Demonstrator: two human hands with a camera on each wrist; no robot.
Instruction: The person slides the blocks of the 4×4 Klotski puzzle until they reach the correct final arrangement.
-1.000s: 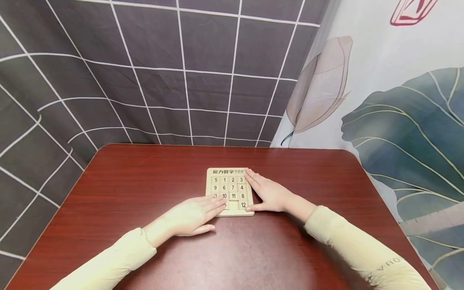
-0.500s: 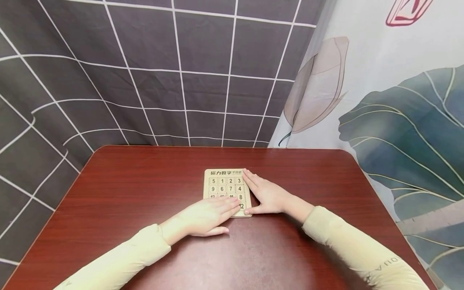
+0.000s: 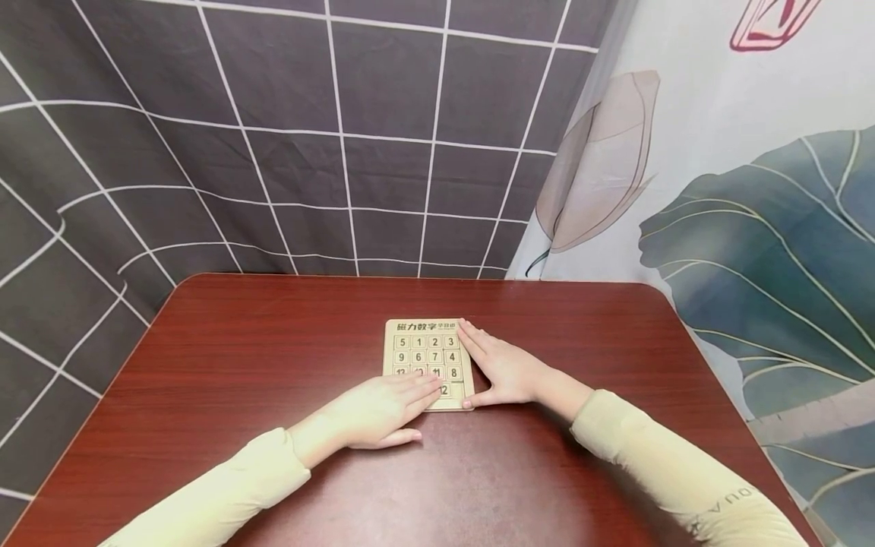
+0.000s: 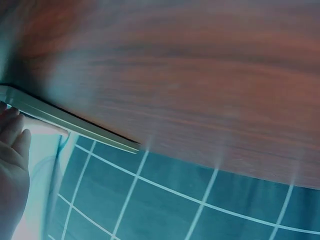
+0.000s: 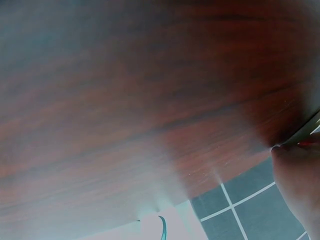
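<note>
A pale number slide puzzle (image 3: 427, 325) lies flat on the table. Over its lower left part my left hand (image 3: 379, 410) reaches with extended fingers, their tips on the lower rows beside the 12 tile (image 3: 444, 390). An uncovered slot shows to the right of that tile, in the bottom right corner. My right hand (image 3: 509, 371) rests against the puzzle's right side, straight fingers at the upper corner and thumb at the lower one. Most of the bottom row is hidden under the left hand. In the left wrist view, the puzzle's edge (image 4: 75, 120) shows beside the fingers.
The reddish-brown table (image 3: 273, 327) extends around the puzzle. A dark curtain with a white grid (image 3: 390, 175) hangs behind its far edge, and a pale leaf-patterned curtain (image 3: 738, 228) hangs at the right.
My left hand went right across the bottom row, then came slightly back left. The 12 tile has shifted left, uncovering the corner slot. The right hand stays on the puzzle's side.
</note>
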